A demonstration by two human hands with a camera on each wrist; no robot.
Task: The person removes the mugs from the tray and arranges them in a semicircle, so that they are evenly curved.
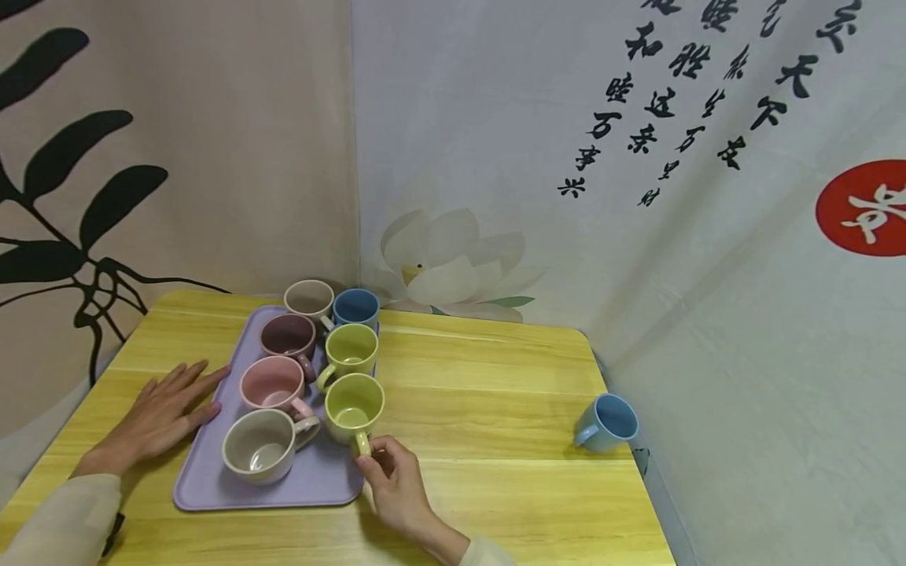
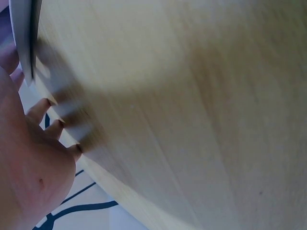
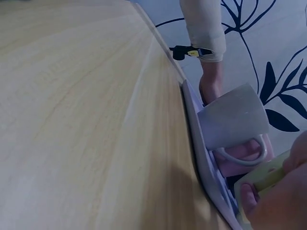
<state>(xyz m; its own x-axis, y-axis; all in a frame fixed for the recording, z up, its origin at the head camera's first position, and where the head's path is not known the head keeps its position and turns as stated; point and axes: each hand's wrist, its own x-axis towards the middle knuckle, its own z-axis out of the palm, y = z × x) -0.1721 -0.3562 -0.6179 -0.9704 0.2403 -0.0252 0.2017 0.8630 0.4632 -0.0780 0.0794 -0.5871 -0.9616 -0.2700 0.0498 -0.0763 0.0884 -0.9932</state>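
Note:
A purple tray (image 1: pixel 322 483) carries two rows of mugs. My right hand (image 1: pixel 398 481) pinches the handle of the nearer yellow-green mug (image 1: pixel 354 409), upright in the right-hand row. Behind it stand another yellow-green mug (image 1: pixel 351 348) and a blue mug (image 1: pixel 356 306). The left-hand row holds a grey-white mug (image 1: pixel 259 446) in front, then a pink mug (image 1: pixel 272 381), a mauve mug (image 1: pixel 288 336) and a beige mug (image 1: pixel 308 299). With fingers spread, my left hand (image 1: pixel 166 413) rests at the tray's left edge, fingertips on its rim.
A separate blue mug (image 1: pixel 606 423) stands by the right edge of the wooden table (image 1: pixel 488 393). A pale curtain with printed leaves, a flower and black characters hangs behind the table and along its right side.

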